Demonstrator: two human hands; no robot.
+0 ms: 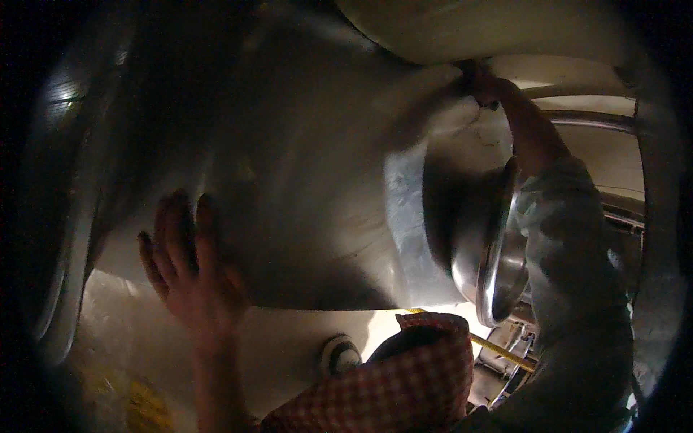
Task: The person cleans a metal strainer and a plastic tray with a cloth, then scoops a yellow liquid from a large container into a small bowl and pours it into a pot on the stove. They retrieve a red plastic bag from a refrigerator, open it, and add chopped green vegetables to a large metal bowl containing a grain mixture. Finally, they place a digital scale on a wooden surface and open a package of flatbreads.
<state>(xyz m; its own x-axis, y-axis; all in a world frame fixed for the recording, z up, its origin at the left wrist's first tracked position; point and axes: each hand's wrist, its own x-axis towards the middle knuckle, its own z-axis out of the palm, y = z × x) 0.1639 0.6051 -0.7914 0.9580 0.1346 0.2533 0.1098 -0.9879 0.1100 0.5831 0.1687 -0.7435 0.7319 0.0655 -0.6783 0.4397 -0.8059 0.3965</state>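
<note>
My left hand (pixel 197 281) lies with its fingers spread on a large smooth metal surface (pixel 303 216), near its lower edge. My right arm, in a pale sleeve, reaches up past a round, shiny metal rim (pixel 490 270). The right hand (pixel 484 86) is in shadow at the far end of the same surface, under a wide curved panel (pixel 487 32). Whether its fingers hold anything cannot be told. A lighter grey strip (pixel 409 216) of the surface shows between the hands, left of the rim.
Another tall metal edge (pixel 76 260) curves along the left. Curved metal tubes (pixel 590 120) stand at the right, behind my arm. A yellow strip with markings (pixel 503 352) crosses metal parts below the rim. A shoe (pixel 341 354) and checkered cloth (pixel 390 379) show at the bottom.
</note>
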